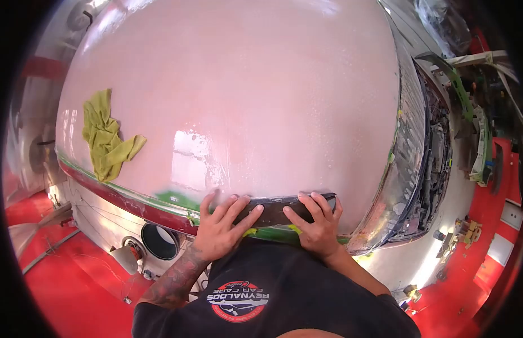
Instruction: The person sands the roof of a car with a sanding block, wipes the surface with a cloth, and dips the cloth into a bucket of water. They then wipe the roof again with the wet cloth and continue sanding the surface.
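A long dark sanding block (271, 213) lies along the near edge of the pinkish, wet-looking car roof (284, 112). My left hand (223, 224) grips its left end, with the fingers over the top and the thumb pointing inward. At the other end my right hand (318, 219) holds it the same way. The underside of the block is hidden. Green patches show on the roof edge beside and below it.
A crumpled yellow-green cloth (106, 138) rests on the roof at the left. The windshield (399, 163) is at the right, with an exposed engine bay beyond it. A green-edged car part (478, 135) stands farther right. The floor (76, 276) is red.
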Demonstrator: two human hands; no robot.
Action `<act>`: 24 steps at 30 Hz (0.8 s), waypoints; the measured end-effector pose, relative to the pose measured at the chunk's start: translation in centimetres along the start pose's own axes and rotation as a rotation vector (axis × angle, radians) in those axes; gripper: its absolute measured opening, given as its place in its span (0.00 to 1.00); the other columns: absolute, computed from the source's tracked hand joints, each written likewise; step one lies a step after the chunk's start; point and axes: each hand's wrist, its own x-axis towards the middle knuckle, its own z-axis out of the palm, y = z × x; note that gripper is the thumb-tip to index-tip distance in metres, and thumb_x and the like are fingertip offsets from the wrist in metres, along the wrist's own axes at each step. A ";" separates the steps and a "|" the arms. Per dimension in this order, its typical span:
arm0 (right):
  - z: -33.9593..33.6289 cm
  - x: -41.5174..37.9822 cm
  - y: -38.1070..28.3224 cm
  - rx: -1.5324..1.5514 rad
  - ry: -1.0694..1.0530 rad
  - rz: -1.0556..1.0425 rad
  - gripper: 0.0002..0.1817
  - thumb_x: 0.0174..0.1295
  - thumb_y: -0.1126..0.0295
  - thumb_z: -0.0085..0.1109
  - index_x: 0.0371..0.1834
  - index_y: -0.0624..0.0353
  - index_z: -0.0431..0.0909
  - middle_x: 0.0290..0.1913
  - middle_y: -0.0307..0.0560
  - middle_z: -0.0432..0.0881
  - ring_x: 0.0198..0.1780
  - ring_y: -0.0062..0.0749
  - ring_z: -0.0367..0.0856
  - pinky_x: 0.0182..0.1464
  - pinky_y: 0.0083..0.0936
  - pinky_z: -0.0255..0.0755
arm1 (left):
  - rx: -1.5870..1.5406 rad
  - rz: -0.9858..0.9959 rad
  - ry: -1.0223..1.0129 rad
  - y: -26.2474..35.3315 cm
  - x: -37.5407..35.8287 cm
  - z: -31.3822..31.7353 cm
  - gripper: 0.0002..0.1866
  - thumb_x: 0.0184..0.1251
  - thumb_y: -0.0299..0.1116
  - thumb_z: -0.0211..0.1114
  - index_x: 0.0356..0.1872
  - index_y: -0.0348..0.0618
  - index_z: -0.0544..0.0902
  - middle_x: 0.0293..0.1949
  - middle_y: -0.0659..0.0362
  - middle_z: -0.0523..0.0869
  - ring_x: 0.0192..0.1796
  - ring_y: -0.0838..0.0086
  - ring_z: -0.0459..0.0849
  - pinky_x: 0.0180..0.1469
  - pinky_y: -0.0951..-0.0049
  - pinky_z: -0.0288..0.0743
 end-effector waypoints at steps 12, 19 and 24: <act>7.1 41.6 8.6 -0.060 0.072 -0.175 0.31 0.66 0.72 0.59 0.70 0.24 0.81 0.74 0.34 0.75 0.78 0.33 0.66 0.78 0.66 0.52 | 0.318 -0.048 0.363 -28.3 22.5 -7.1 0.34 0.61 0.27 0.68 0.73 0.56 0.79 0.66 0.56 0.83 0.64 0.56 0.80 0.73 0.56 0.67; 6.0 36.5 7.4 -0.019 0.056 -0.169 0.32 0.63 0.72 0.64 0.70 0.23 0.81 0.73 0.33 0.74 0.76 0.32 0.68 0.75 0.67 0.54 | 0.161 -0.208 0.332 -23.1 19.5 -6.2 0.32 0.66 0.29 0.67 0.73 0.60 0.79 0.69 0.59 0.80 0.70 0.57 0.76 0.75 0.55 0.63; 2.1 14.6 1.0 0.038 0.028 -0.144 0.33 0.54 0.73 0.67 0.66 0.33 0.84 0.70 0.40 0.74 0.73 0.39 0.69 0.70 0.64 0.54 | -0.003 -0.152 0.251 -8.5 5.8 -3.3 0.38 0.48 0.29 0.74 0.68 0.57 0.82 0.64 0.56 0.79 0.66 0.59 0.76 0.72 0.48 0.61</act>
